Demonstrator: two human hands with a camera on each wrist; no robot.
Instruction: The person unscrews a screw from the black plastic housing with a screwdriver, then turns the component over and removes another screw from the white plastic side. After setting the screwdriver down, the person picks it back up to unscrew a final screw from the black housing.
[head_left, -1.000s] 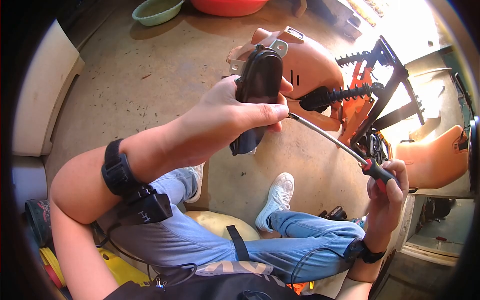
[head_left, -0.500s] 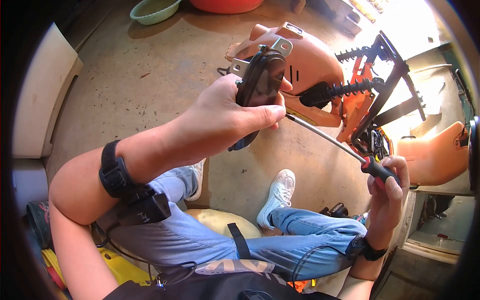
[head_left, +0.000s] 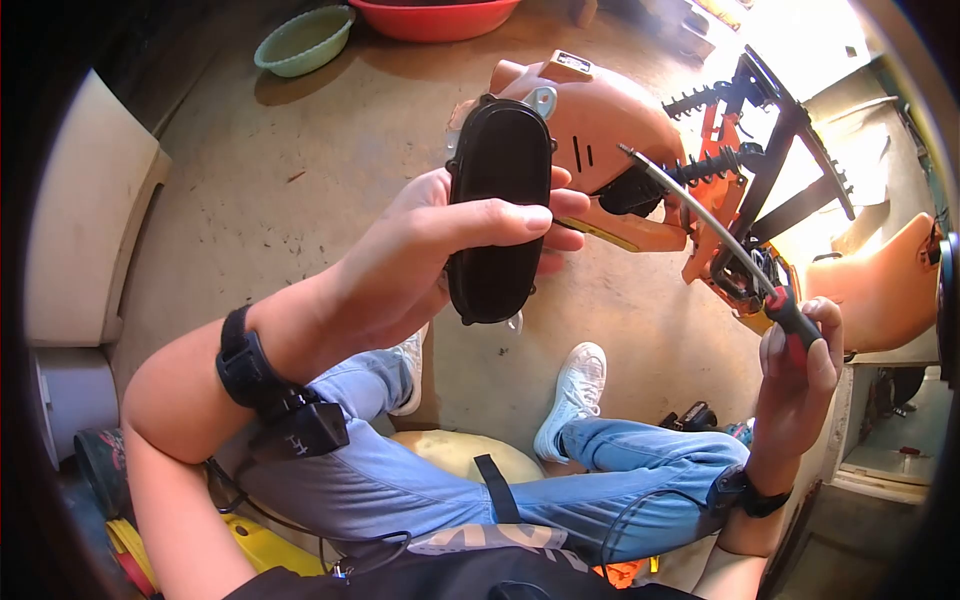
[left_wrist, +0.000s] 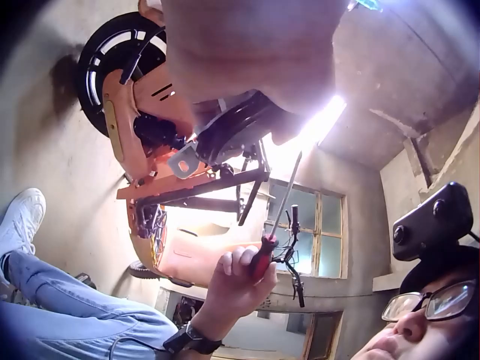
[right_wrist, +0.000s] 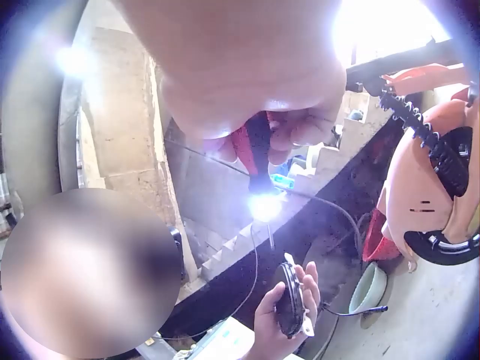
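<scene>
My left hand (head_left: 405, 235) holds up a black oval housing (head_left: 500, 160), its thumb across the broad face and its fingers behind. Light metal tabs with holes stick out from the housing's edge; one bracket (left_wrist: 182, 163) shows clearly in the left wrist view. On the right, my right hand (head_left: 803, 385) grips a screwdriver (head_left: 715, 222) by its red and black handle. The long shaft points up and to the left, its tip apart from the housing. In the right wrist view, the screwdriver handle (right_wrist: 255, 150) sits between the fingers.
A partly dismantled orange scooter body (head_left: 620, 130) with a black frame and coil springs (head_left: 715, 165) stands ahead. Further back are a green basin (head_left: 305, 45) and a red basin (head_left: 440, 18). A white cabinet (head_left: 85, 220) is on the left. An orange panel (head_left: 880, 290) lies to the right.
The left hand has turned the housing so its broad face shows to the head camera. The screwdriver tip, earlier beside the left thumb, has swung up and right, away from it.
</scene>
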